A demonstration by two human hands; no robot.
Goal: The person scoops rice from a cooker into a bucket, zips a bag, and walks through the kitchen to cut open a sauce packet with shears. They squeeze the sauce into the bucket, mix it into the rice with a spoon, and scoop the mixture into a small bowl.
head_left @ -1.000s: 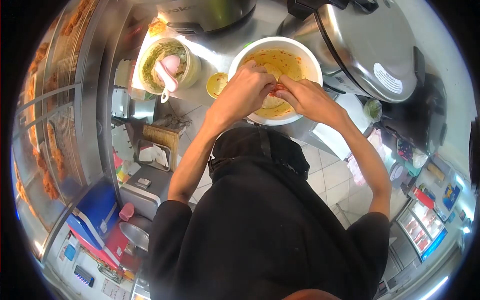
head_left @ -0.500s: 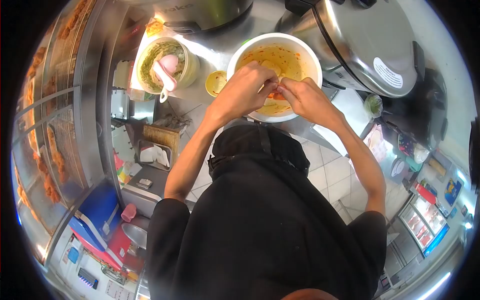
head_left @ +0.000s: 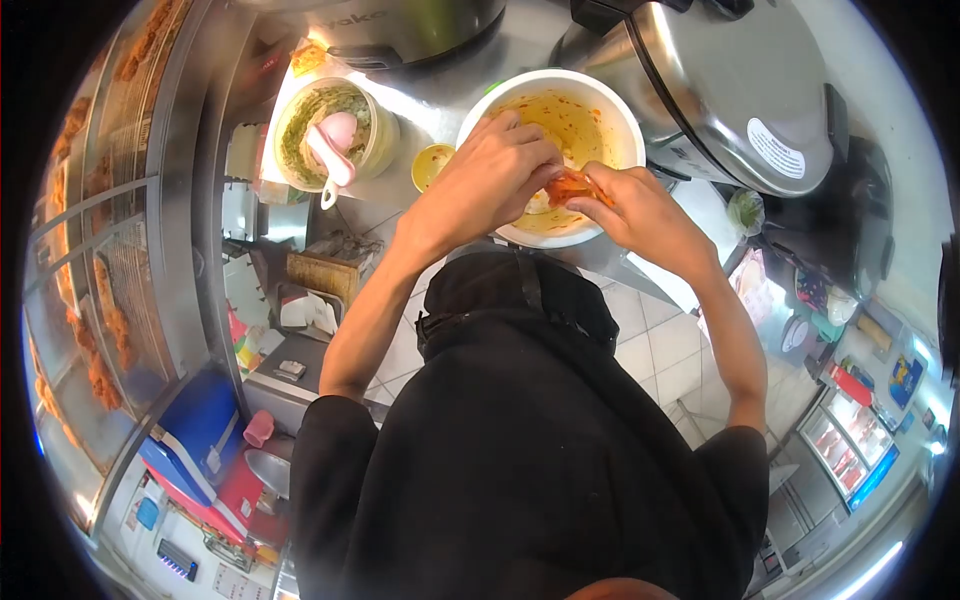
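Observation:
A large white tub (head_left: pixel 628 115) stands at the counter's edge, its inner wall smeared with yellow and dotted with orange-red bits. Over its mouth, my right hand (head_left: pixel 640 210) is closed round a shiny orange-red packet (head_left: pixel 572 188), which looks like a small see-through bag with sauce in it. My left hand (head_left: pixel 505 175) is closed at the packet's other end, its fingertips partly hidden behind the hand. Just left of the tub sits a small yellow cup (head_left: pixel 428 165). Farther left, a pale tub (head_left: pixel 383 140) with a green-streaked inside holds a pink-and-white ladle (head_left: pixel 335 150).
Two big steel cookers, one at the back (head_left: pixel 420 25) and one at the right (head_left: pixel 720 90), flank the white tub. A glass cabinet with fried pieces (head_left: pixel 105 370) lines the left. A small green bag (head_left: pixel 745 210) lies by the right cooker.
The orange-red packet has come up into view between my hands. My right hand has shifted right and down, and now wraps round it. My left hand has turned slightly.

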